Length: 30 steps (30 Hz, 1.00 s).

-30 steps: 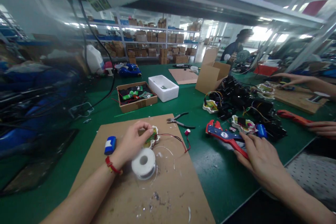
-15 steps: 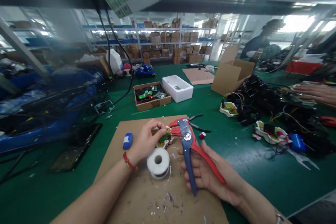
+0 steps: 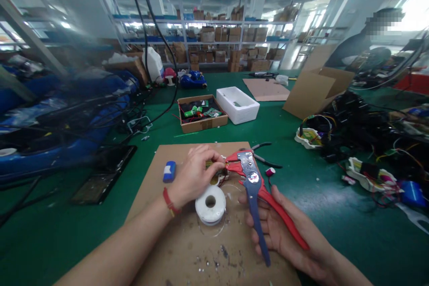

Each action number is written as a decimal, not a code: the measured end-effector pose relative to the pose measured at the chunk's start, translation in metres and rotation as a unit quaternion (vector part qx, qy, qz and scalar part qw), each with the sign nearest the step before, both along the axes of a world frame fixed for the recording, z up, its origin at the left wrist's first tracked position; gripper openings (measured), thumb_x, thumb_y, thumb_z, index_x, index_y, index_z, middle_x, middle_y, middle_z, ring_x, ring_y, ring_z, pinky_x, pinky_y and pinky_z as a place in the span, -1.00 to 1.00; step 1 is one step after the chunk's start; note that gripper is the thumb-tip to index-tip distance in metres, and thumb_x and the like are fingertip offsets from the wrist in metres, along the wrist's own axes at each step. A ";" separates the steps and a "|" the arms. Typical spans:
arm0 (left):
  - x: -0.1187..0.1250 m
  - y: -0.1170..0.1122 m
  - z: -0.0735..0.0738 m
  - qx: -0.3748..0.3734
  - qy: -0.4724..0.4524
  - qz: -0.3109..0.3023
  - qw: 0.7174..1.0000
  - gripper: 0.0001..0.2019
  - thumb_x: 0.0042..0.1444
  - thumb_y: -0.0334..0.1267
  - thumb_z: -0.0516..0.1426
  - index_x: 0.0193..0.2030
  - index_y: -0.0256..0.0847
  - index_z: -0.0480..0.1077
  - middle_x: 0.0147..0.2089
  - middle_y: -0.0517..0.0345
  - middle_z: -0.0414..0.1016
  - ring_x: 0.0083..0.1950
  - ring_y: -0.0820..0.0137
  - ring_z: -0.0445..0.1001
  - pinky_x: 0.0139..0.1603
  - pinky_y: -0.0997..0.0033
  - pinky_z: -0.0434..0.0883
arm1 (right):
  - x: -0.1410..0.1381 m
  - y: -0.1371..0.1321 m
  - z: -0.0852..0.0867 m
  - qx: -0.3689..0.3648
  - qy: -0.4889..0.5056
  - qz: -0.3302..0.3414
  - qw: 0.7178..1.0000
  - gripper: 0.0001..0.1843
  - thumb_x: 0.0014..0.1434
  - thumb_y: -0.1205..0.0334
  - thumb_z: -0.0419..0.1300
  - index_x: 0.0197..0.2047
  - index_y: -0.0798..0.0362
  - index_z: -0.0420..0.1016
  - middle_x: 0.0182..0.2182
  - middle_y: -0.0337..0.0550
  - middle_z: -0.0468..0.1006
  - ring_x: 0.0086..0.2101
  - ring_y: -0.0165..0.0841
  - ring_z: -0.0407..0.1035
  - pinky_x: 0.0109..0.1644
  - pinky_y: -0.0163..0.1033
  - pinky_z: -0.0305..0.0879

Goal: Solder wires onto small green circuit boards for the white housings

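Observation:
My left hand (image 3: 194,174) is pinched on a small white part with a green circuit board (image 3: 216,174), held on the cardboard mat (image 3: 187,241). My right hand (image 3: 284,232) grips the red and blue wire stripper (image 3: 254,192) by its handles. The stripper's jaws meet the part at my left fingertips. A white spool of solder wire (image 3: 210,203) lies just below my left hand. A small blue block (image 3: 169,171) sits to its left.
Small pliers (image 3: 264,155) lie beyond the mat. A cardboard tray of parts (image 3: 201,116) and a white foam box (image 3: 237,105) stand further back. Black wired parts (image 3: 355,129) pile up at the right. A folded carton (image 3: 315,89) and a seated person (image 3: 362,49) are behind.
My right hand picked up the wire stripper from the green table at the right and brought its jaws to the part in my left hand. The view shifted left.

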<state>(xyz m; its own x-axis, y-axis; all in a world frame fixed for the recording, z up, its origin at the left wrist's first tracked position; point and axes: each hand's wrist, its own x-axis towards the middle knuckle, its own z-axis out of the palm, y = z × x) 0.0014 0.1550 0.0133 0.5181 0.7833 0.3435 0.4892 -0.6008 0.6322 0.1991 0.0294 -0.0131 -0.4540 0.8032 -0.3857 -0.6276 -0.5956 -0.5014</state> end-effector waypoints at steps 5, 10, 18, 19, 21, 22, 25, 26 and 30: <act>0.000 0.000 -0.001 -0.002 0.000 0.011 1.000 -0.86 0.17 -0.30 0.14 -0.42 -0.16 0.37 -0.32 0.22 0.46 -0.20 0.34 0.37 -0.13 0.29 0.21 | 0.000 -0.001 -0.001 0.005 -0.003 0.001 1.000 -0.44 0.26 -0.17 -0.01 -0.03 0.17 0.44 -0.36 -0.04 0.53 -0.43 -0.33 0.48 -0.34 -0.23 0.42; 0.000 0.000 -0.001 -0.018 -0.004 0.010 1.000 -0.85 0.16 -0.28 0.15 -0.44 -0.16 0.37 -0.31 0.20 0.47 -0.20 0.33 0.39 -0.12 0.26 0.23 | -0.001 0.000 -0.004 0.011 -0.009 -0.004 1.000 -0.43 0.23 -0.20 0.02 -0.05 0.16 0.44 -0.36 -0.04 0.53 -0.44 -0.33 0.48 -0.36 -0.23 0.43; 0.000 0.001 -0.002 -0.031 -0.009 0.004 0.999 -0.88 0.14 -0.29 0.15 -0.43 -0.15 0.39 -0.30 0.20 0.49 -0.19 0.32 0.39 -0.09 0.24 0.23 | -0.002 -0.002 -0.002 0.006 -0.052 -0.005 0.999 -0.48 0.24 -0.17 0.03 -0.09 0.13 0.44 -0.41 -0.10 0.52 -0.50 -0.38 0.47 -0.42 -0.27 0.42; 0.000 0.001 -0.001 -0.033 -0.009 0.001 0.999 -0.87 0.14 -0.29 0.15 -0.43 -0.15 0.39 -0.30 0.20 0.49 -0.19 0.32 0.39 -0.08 0.24 0.23 | -0.003 -0.002 -0.002 0.005 -0.060 -0.005 0.998 -0.47 0.22 -0.19 0.04 -0.10 0.13 0.44 -0.43 -0.11 0.51 -0.52 -0.39 0.46 -0.44 -0.28 0.42; 0.000 0.001 -0.001 -0.037 -0.009 -0.005 0.999 -0.87 0.14 -0.28 0.16 -0.44 -0.15 0.39 -0.31 0.21 0.49 -0.19 0.32 0.39 -0.08 0.24 0.22 | -0.003 -0.003 -0.003 0.001 -0.080 -0.003 0.997 -0.45 0.16 -0.23 0.09 -0.13 0.14 0.45 -0.46 -0.13 0.51 -0.54 -0.39 0.45 -0.47 -0.29 0.41; 0.000 0.001 0.000 -0.042 -0.010 -0.007 0.999 -0.87 0.14 -0.28 0.16 -0.44 -0.15 0.39 -0.32 0.21 0.49 -0.19 0.32 0.39 -0.08 0.24 0.21 | -0.004 -0.003 -0.004 0.000 -0.092 -0.007 0.996 -0.44 0.14 -0.24 0.10 -0.14 0.14 0.46 -0.49 -0.15 0.50 -0.58 -0.42 0.43 -0.51 -0.33 0.39; 0.000 0.001 0.001 -0.064 -0.018 -0.015 0.998 -0.87 0.13 -0.29 0.16 -0.44 -0.14 0.40 -0.32 0.22 0.50 -0.19 0.31 0.39 -0.06 0.23 0.21 | -0.005 -0.002 -0.004 0.012 -0.133 -0.048 0.990 -0.45 0.18 -0.23 0.07 -0.15 0.12 0.47 -0.61 -0.28 0.40 -0.72 -0.56 0.26 -0.68 -0.47 0.19; 0.001 0.002 0.001 -0.075 -0.024 -0.016 0.997 -0.88 0.12 -0.28 0.17 -0.44 -0.14 0.40 -0.31 0.21 0.50 -0.18 0.31 0.39 -0.06 0.23 0.22 | -0.005 -0.002 -0.003 0.020 -0.141 -0.059 0.988 -0.46 0.20 -0.23 0.05 -0.14 0.12 0.47 -0.64 -0.32 0.36 -0.75 -0.59 0.20 -0.72 -0.50 0.12; 0.002 0.002 -0.001 -0.147 -0.063 -0.015 0.987 -0.89 0.11 -0.26 0.15 -0.43 -0.17 0.41 -0.32 0.16 0.51 -0.25 0.34 0.42 -0.16 0.28 0.31 | -0.001 -0.006 0.003 0.083 -0.111 -0.018 0.990 -0.40 0.18 -0.23 0.07 0.04 0.09 0.42 -0.40 -0.12 0.51 -0.46 -0.41 0.45 -0.33 -0.29 0.42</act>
